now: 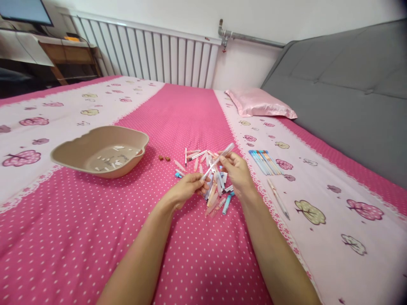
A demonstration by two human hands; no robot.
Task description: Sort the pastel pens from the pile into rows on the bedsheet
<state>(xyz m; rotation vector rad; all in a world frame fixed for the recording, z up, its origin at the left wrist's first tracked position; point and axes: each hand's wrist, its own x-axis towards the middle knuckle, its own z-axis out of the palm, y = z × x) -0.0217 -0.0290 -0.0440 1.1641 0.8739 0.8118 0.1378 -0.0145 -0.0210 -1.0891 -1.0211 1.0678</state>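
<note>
My left hand (190, 185) is closed, pinching the lower end of a thin white pen refill (210, 168). My right hand (235, 173) grips a clear, pale pen barrel (227, 149) that slants up and to the right. Refill and barrel lie in one line; whether the refill's tip sits inside the barrel I cannot tell. Beneath both hands spreads a loose pile of pen parts (212, 202), pink, white and blue, partly hidden by my fingers. A blue pen piece (227, 204) lies at the pile's near edge.
Left of the pile stands a beige basin (85, 148) holding several small white pieces. Two small brown pieces (164, 158) lie beside it. To the right are a row of blue-topped pens (265, 162) and a single white pen (278, 199). Farther back is a pink pillow (260, 102).
</note>
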